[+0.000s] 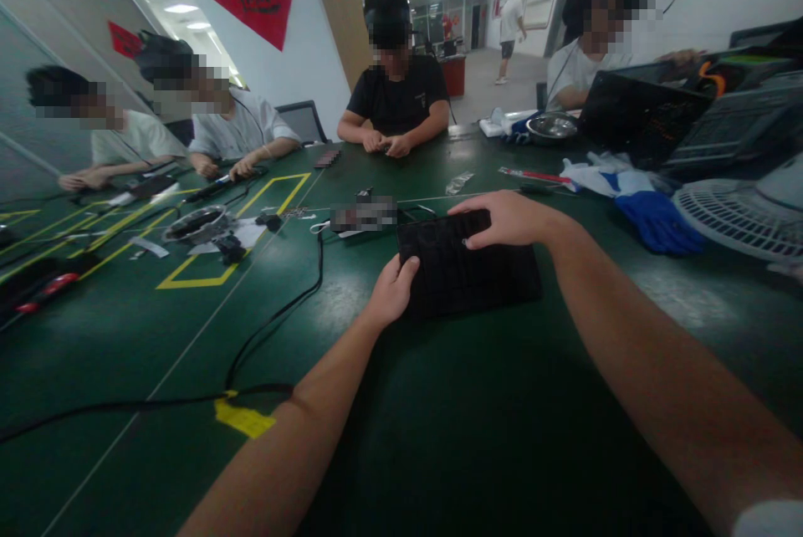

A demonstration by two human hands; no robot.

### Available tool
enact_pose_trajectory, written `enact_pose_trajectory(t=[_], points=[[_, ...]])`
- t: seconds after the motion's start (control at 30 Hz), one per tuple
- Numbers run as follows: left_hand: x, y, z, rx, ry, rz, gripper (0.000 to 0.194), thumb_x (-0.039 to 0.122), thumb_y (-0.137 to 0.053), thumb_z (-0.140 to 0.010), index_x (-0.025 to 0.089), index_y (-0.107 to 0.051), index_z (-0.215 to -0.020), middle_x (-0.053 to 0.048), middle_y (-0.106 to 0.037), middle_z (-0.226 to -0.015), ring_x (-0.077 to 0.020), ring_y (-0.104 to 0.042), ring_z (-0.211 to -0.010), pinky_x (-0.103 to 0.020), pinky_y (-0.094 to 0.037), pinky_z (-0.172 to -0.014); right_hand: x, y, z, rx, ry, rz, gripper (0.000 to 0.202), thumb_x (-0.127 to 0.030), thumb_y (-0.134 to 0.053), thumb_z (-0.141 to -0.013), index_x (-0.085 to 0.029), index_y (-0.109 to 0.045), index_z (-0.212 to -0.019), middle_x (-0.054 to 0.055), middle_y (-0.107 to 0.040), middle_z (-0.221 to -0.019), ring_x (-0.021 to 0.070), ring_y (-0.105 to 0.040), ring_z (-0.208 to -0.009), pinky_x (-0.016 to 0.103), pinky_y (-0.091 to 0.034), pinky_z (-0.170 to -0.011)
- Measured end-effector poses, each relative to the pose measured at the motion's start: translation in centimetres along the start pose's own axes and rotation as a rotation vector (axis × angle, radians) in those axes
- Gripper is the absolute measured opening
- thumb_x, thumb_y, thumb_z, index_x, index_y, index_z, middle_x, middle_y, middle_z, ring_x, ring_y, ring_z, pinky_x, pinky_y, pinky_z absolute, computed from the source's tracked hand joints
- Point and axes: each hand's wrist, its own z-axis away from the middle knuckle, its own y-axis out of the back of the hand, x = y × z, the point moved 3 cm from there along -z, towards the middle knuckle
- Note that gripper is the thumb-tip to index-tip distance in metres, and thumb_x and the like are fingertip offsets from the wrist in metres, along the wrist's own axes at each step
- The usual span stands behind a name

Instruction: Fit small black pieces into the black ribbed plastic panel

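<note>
A flat black pouch [477,282], seemingly fabric, lies on the green table in front of me. A small shiny piece, perhaps a zipper pull, shows near its upper middle. My left hand [394,290] grips the pouch's left edge, thumb on top and the other fingers mostly hidden beneath. Reaching over from the right, my right hand [505,219] holds the upper part, its fingers curved along the far edge and its thumb near the shiny piece. Just beyond the pouch lies a small blurred-out item [364,215] with a white loop at its left end.
A black cable [276,315] runs across the green table [188,470] at left, held by yellow tape [244,418]. Blue-white gloves [658,215] and a white fan [746,219] stand right. A metal ring-shaped part [197,223] lies left. Several people sit around the table.
</note>
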Motion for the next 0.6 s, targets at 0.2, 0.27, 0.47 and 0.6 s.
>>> enact_pose_trajectory(t=[0.2, 0.27, 0.47, 0.6], points=[[-0.08, 0.00, -0.06, 0.005, 0.002, -0.008, 0.049, 0.055, -0.053, -0.099, 0.014, -0.072, -0.118, -0.013, -0.078, -0.122, -0.0325, -0.069, -0.119, -0.044, -0.053, -0.108, -0.08, -0.20, -0.05, 0.010, -0.021, 0.039, 0.068, -0.049, -0.083, -0.079, -0.034, -0.073, -0.144, 0.005, -0.076, -0.139, 0.0351, -0.070, -0.127, 0.049, -0.053, -0.108], [-0.11, 0.04, -0.08, 0.007, 0.003, -0.001, 0.048, 0.054, -0.053, -0.099, 0.014, -0.072, -0.118, -0.013, -0.079, -0.121, -0.0326, -0.070, -0.118, -0.045, -0.053, -0.107, -0.19, -0.21, -0.05, 0.009, -0.028, 0.057, 0.066, -0.051, -0.082, -0.080, -0.034, -0.073, -0.143, 0.005, -0.076, -0.140, 0.0359, -0.069, -0.128, 0.050, -0.053, -0.108], [0.01, -0.01, 0.00, -0.001, 0.007, 0.008, 0.047, 0.054, -0.052, -0.100, 0.015, -0.072, -0.117, -0.012, -0.079, -0.120, -0.0317, -0.070, -0.117, -0.043, -0.054, -0.106, -0.28, -0.17, -0.04, -0.008, -0.016, 0.080, 0.066, -0.052, -0.080, -0.084, -0.032, -0.071, -0.147, 0.007, -0.074, -0.143, 0.0364, -0.069, -0.129, 0.051, -0.052, -0.108], [0.12, -0.10, 0.02, -0.008, 0.004, 0.024, 0.046, 0.054, -0.053, -0.099, 0.015, -0.071, -0.117, -0.012, -0.078, -0.121, -0.0332, -0.070, -0.118, -0.045, -0.053, -0.107, -0.22, -0.18, 0.00, -0.006, -0.014, 0.079, 0.064, -0.053, -0.077, -0.086, -0.032, -0.071, -0.146, 0.006, -0.075, -0.141, 0.0355, -0.070, -0.127, 0.050, -0.053, -0.107]])
